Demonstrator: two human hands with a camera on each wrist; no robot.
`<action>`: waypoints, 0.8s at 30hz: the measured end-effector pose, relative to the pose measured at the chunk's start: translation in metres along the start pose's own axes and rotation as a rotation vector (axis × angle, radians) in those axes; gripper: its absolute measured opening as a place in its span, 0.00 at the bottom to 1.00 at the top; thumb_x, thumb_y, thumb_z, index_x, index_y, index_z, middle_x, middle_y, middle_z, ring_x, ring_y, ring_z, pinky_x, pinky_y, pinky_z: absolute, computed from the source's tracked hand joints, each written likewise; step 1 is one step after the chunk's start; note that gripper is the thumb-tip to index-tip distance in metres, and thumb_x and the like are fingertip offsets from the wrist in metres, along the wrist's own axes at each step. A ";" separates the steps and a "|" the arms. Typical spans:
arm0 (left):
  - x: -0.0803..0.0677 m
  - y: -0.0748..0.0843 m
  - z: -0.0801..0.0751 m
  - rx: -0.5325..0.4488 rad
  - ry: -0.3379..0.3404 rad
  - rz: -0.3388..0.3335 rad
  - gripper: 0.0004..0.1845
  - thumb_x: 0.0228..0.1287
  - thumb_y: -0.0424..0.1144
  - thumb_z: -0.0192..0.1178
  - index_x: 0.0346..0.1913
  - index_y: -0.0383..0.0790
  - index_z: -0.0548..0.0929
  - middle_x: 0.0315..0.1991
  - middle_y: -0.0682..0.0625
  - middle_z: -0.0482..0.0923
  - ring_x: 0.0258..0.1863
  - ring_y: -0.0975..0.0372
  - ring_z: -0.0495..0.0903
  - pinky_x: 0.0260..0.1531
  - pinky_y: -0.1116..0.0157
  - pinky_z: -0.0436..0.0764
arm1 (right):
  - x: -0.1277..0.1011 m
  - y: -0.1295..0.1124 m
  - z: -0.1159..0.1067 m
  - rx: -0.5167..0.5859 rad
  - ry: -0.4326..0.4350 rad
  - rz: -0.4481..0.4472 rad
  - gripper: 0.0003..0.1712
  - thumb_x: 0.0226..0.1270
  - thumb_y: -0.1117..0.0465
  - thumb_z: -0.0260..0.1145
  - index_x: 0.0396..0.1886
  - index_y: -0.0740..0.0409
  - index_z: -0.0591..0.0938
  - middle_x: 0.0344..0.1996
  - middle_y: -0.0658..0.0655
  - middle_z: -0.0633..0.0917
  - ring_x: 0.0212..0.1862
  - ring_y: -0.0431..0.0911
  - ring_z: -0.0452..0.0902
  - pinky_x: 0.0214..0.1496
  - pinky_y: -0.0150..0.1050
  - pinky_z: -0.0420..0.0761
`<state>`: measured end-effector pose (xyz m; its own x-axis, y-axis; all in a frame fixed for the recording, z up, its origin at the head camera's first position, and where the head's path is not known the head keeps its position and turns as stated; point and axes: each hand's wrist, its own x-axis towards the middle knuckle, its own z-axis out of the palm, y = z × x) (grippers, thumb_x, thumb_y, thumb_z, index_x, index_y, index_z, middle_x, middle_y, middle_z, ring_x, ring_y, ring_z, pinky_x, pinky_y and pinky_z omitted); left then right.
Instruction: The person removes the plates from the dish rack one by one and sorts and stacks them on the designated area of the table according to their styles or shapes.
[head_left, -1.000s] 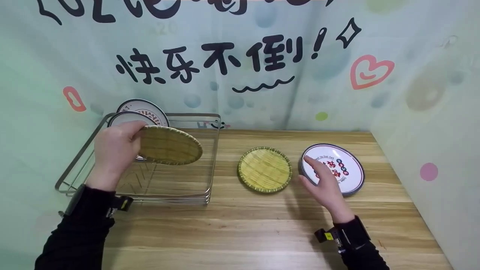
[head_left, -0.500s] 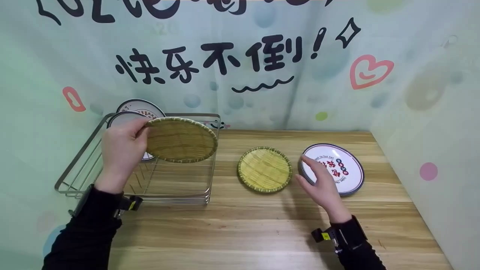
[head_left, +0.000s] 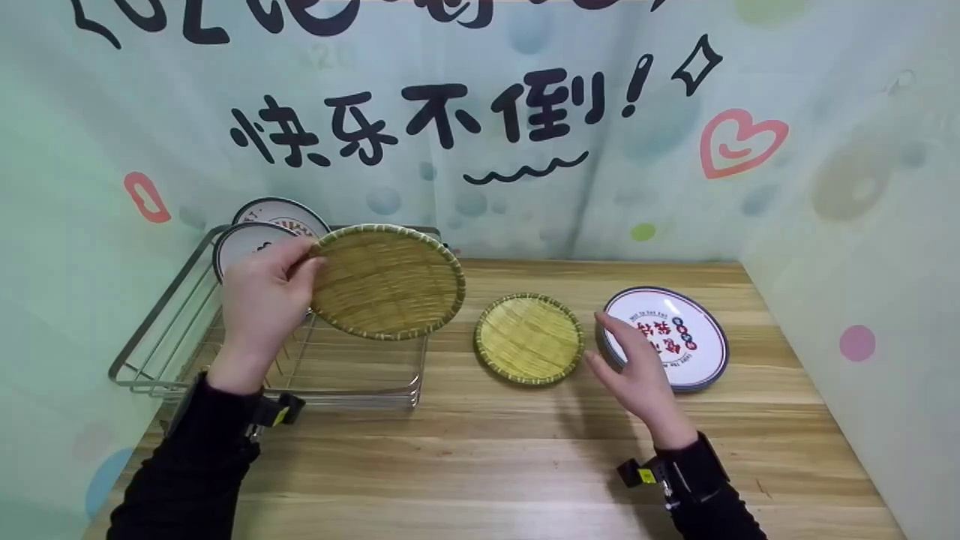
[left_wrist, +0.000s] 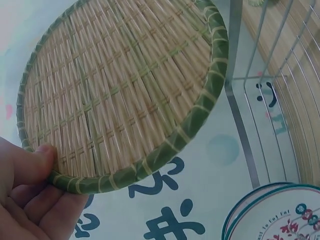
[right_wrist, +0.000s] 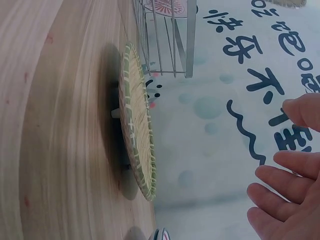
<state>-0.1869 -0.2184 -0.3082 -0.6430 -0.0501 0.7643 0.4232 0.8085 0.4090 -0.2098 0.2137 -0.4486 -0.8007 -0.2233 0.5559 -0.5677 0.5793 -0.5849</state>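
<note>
Bamboo tray (head_left: 386,281) above wire rack (head_left: 150,330); two plates (head_left: 251,241) inside

The left hand (head_left: 262,300) holds a bamboo tray (head_left: 386,281) tilted above the wire rack (head_left: 161,330), at the rack's right end. Under and in front of that hand the rack's floor lies open, hemmed by its steel rails. Behind the hand two printed plates (head_left: 259,236) stand upright in the rack's far left corner, and the backdrop wall (head_left: 480,150) closes off everything beyond. Between the hands a second bamboo tray (head_left: 529,339) lies flat on the counter (head_left: 487,450). The right hand (head_left: 636,375) hovers just beside a stack of plates (head_left: 667,337). Right of that stack a side wall (head_left: 862,300) stands near. Toward the person from both hands the counter runs bare.
</note>
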 end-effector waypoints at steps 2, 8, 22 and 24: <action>-0.001 0.002 0.001 -0.025 -0.003 -0.009 0.08 0.55 0.25 0.69 0.39 0.33 0.89 0.33 0.41 0.87 0.25 0.52 0.84 0.25 0.80 0.67 | 0.000 -0.003 0.001 0.000 -0.004 -0.007 0.35 0.57 0.68 0.73 0.65 0.70 0.73 0.62 0.69 0.76 0.63 0.63 0.71 0.68 0.58 0.66; -0.003 0.009 0.006 -0.069 0.003 -0.010 0.07 0.54 0.24 0.70 0.37 0.32 0.89 0.32 0.41 0.87 0.25 0.53 0.84 0.27 0.81 0.69 | 0.001 -0.011 0.004 0.019 -0.008 -0.017 0.36 0.56 0.69 0.74 0.65 0.71 0.72 0.63 0.68 0.76 0.64 0.62 0.70 0.69 0.57 0.65; -0.009 0.030 0.025 -0.219 -0.082 -0.078 0.03 0.58 0.22 0.64 0.35 0.28 0.86 0.32 0.41 0.87 0.26 0.54 0.84 0.27 0.80 0.78 | 0.000 -0.028 0.011 0.094 0.003 -0.090 0.33 0.58 0.70 0.72 0.65 0.69 0.73 0.62 0.63 0.78 0.63 0.57 0.73 0.68 0.36 0.68; -0.010 0.034 0.027 -0.234 -0.090 -0.066 0.03 0.58 0.22 0.64 0.35 0.28 0.86 0.32 0.41 0.87 0.26 0.54 0.85 0.27 0.79 0.79 | 0.000 -0.030 0.012 0.101 0.006 -0.118 0.33 0.58 0.70 0.72 0.65 0.69 0.73 0.61 0.62 0.78 0.62 0.56 0.74 0.67 0.36 0.70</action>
<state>-0.1832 -0.1742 -0.3155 -0.7236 -0.0374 0.6892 0.5080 0.6471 0.5685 -0.1951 0.1865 -0.4376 -0.7262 -0.2801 0.6278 -0.6745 0.4670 -0.5719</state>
